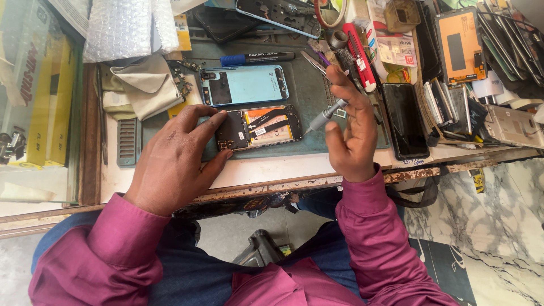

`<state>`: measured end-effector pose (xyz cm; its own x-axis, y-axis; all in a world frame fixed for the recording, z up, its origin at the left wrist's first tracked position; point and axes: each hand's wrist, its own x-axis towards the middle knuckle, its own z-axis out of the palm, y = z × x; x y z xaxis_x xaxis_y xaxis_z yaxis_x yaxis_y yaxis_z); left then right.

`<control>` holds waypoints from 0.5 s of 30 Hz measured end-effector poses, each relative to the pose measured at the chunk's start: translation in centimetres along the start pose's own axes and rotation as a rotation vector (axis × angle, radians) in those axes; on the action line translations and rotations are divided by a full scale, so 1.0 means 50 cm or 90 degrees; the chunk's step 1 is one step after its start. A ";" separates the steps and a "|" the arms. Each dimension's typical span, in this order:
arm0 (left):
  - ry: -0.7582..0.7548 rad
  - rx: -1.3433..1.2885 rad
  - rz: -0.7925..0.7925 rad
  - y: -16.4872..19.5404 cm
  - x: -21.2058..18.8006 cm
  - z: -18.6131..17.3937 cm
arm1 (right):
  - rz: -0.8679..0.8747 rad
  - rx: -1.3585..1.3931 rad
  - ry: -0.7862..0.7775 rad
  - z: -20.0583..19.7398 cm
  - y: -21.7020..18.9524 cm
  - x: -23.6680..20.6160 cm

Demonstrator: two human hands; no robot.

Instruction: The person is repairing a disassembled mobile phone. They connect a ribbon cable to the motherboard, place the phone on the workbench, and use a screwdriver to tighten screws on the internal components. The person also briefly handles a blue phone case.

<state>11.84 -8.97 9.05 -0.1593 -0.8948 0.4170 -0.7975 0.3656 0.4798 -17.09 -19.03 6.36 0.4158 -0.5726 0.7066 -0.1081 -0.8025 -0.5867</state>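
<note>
Left hand (173,161) lies flat, fingers spread; right hand (351,127) pinches, upright.

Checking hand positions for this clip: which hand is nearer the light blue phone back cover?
Left. The left hand rests on the opened phone just below the cover; the right hand, holding a screwdriver, is farther right.

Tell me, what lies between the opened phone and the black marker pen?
In the head view, a light blue phone back cover lies between the opened phone and the marker pen.
</note>
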 end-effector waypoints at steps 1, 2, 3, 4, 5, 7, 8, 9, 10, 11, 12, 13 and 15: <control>-0.001 0.002 -0.001 -0.001 0.000 -0.001 | 0.003 0.004 0.001 0.000 -0.001 0.000; -0.002 0.003 -0.002 0.000 -0.001 0.000 | 0.011 0.005 -0.002 0.001 -0.003 -0.001; -0.002 0.003 -0.002 0.000 0.000 0.001 | 0.018 0.005 -0.005 0.001 -0.003 0.000; -0.001 0.002 -0.002 0.000 0.001 0.001 | 0.025 0.006 -0.007 0.002 -0.003 0.000; 0.000 0.002 -0.002 0.000 0.000 0.001 | 0.028 0.006 -0.003 0.002 -0.004 0.000; 0.001 0.002 -0.003 0.000 0.000 0.001 | 0.034 0.006 0.007 0.002 -0.004 -0.001; 0.001 0.003 -0.004 0.000 0.000 0.001 | 0.032 -0.002 0.008 0.002 -0.004 -0.001; 0.001 0.003 -0.004 0.000 -0.001 0.001 | 0.031 -0.010 0.008 0.003 -0.004 -0.002; 0.000 0.002 -0.004 0.000 -0.001 0.000 | 0.030 -0.018 0.009 0.003 -0.004 -0.003; 0.000 0.002 -0.003 0.000 0.000 0.001 | 0.038 -0.009 0.005 0.002 -0.004 -0.004; -0.001 0.002 -0.006 0.000 0.000 0.001 | 0.046 0.000 0.001 0.001 -0.003 -0.005; -0.002 0.002 -0.009 0.001 -0.001 0.001 | 0.054 0.008 -0.004 0.000 -0.003 -0.007; -0.003 0.002 -0.011 0.001 -0.001 0.001 | 0.059 0.026 0.003 -0.003 -0.002 -0.011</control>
<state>11.77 -8.93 9.04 -0.1479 -0.9020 0.4056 -0.8024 0.3492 0.4839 -17.45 -18.66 6.08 0.4021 -0.6451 0.6498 -0.1085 -0.7382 -0.6658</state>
